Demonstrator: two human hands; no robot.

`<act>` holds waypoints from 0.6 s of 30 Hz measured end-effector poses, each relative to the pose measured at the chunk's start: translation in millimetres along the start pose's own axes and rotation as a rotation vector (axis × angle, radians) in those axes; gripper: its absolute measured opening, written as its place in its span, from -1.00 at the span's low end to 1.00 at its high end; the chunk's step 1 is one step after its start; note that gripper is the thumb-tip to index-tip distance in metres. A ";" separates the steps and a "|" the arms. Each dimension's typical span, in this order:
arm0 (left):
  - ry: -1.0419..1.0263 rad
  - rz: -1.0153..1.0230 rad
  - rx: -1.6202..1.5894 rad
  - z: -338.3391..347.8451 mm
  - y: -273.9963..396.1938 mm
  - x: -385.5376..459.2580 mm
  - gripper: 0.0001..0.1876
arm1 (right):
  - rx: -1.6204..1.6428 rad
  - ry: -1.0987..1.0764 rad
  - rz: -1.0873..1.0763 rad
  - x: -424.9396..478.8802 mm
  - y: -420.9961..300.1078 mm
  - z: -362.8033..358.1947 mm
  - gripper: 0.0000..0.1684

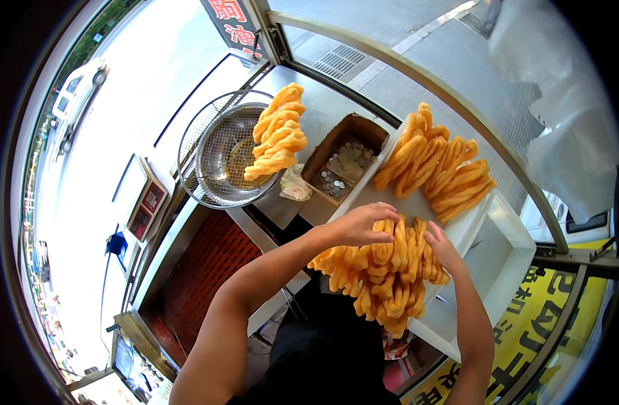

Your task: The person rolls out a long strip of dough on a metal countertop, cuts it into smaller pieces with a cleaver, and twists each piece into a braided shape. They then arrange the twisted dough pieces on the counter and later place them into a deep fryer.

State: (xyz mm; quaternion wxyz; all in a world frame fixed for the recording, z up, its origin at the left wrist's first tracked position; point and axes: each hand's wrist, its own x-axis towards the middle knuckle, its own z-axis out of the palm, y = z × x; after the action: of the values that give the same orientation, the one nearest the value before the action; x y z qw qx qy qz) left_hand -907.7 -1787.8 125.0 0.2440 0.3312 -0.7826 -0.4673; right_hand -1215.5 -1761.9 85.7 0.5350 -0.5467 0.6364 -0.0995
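A large pile of golden fried dough twists [390,273] lies at the near end of a white plastic tray [415,202], jutting past its near edge. My left hand [367,223] reaches over the pile's far left side, thumb and fingers curved at the twist ends; whether it grips one cannot be told. On the pile's right side, my right hand [443,248] rests its fingertips against the twists, fingers apart. More dough twists [436,162] stand in a row at the tray's far end. A bare strip of tray separates the two groups.
Several dough twists [279,134] lie on a wire strainer [213,147] over a metal bowl [238,152]. Beside it sits a cardboard box [334,136] of coins and notes. A digital scale [147,202] stands left; a white plastic crate [511,248] is right. Window frames [415,61] enclose the stall.
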 end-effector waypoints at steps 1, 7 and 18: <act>0.074 -0.060 -0.124 -23.4 12.3 -5.2 -0.64 | -0.047 0.028 -0.044 -5.0 -14.3 -5.8 -0.13; 1.114 -0.305 -0.245 -212.5 -55.2 -53.4 -0.71 | -0.036 -0.153 -0.241 -24.6 -150.9 29.2 -0.02; 0.591 -0.684 -0.188 -300.4 -205.6 -30.1 -0.17 | 0.278 0.058 -0.217 127.2 -247.0 249.3 0.07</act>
State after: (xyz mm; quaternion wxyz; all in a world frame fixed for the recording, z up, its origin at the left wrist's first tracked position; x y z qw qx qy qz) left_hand -620.4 -2007.2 72.7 0.3173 0.6661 -0.4793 -0.4754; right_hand -851.4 -1844.1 87.0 0.5731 -0.5299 0.5688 -0.2594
